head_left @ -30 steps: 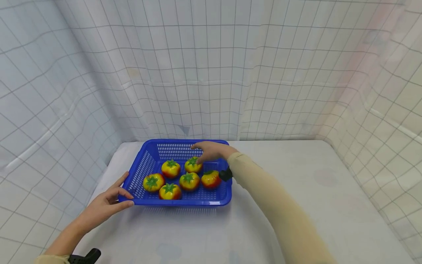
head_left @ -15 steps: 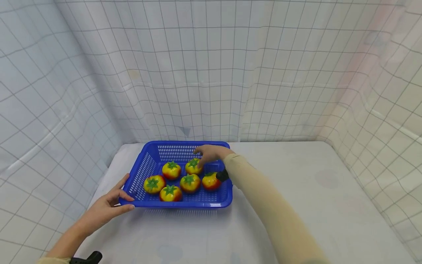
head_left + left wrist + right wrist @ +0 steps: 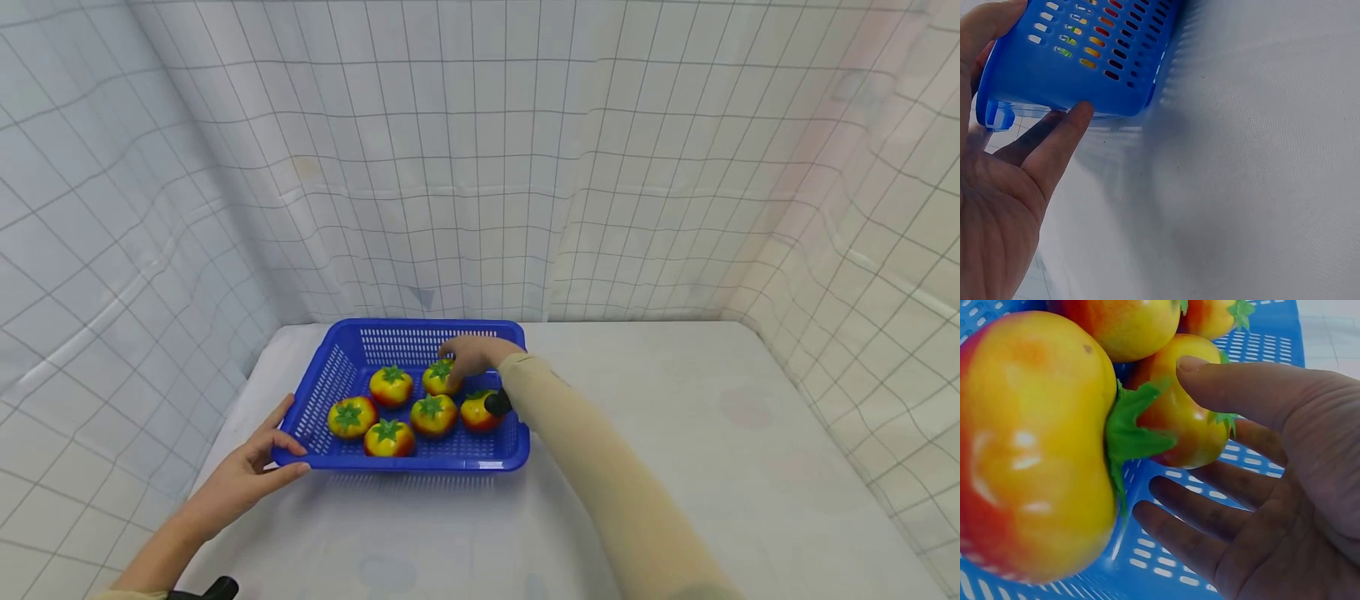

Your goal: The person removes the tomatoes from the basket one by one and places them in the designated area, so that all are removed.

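A blue plastic basket [image 3: 397,463] with slotted walls holds several yellow-and-red tomatoes, each with a green leafy cap. At its front left corner my left hand [image 3: 243,475] grips the rim, with the thumb against one outer wall and the fingers around the corner. My right hand [image 3: 476,353] reaches inside, thumb and fingers around the back right tomato [image 3: 436,380]. In the right wrist view the thumb lies over that tomato [image 3: 1179,406] and fingers pass behind it. A nearer tomato [image 3: 1035,450] looms large there, and the right wrist's black camera mount partly covers it in the head view.
Other tomatoes [image 3: 391,387] lie left of and in front of the right hand, close together. The basket stands on a white-covered table [image 3: 660,433], towards its left back. Grid-patterned white curtains [image 3: 480,167] hang behind and on both sides.
My right hand has come lower and slightly nearer over the back right tomato, and its wrist now covers part of the front right one. The left hand keeps its place at the basket corner.
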Motion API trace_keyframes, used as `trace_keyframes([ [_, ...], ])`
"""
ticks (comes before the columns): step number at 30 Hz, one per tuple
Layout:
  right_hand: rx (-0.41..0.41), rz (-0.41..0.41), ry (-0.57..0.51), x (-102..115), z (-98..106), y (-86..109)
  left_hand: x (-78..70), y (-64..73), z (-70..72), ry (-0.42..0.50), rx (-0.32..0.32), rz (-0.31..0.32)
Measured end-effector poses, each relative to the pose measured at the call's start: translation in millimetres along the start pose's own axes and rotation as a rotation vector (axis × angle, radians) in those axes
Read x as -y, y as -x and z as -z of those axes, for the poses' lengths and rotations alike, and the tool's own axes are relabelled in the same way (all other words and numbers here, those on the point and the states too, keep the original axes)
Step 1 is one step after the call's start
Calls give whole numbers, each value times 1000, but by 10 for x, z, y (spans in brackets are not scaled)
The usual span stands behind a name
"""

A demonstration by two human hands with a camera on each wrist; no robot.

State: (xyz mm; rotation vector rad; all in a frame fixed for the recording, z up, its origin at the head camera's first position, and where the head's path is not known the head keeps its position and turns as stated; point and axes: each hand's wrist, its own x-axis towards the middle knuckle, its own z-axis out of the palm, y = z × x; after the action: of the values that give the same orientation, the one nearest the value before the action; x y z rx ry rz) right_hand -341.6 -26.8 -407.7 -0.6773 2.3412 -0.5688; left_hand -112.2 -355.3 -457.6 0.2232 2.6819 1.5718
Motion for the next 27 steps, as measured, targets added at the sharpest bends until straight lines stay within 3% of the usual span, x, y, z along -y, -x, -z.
trace_keyframes([
  [9, -12, -35, -21, 2, -61, -79, 5, 28, -21, -15, -19, -28],
  [22, 10, 3, -70, -42, -58, -54, 12, 32, -23, -42, -29, -44],
  [27, 26, -2, -104, -58, -53, -34, 20, 33, -31, -10, -23, -40],
])
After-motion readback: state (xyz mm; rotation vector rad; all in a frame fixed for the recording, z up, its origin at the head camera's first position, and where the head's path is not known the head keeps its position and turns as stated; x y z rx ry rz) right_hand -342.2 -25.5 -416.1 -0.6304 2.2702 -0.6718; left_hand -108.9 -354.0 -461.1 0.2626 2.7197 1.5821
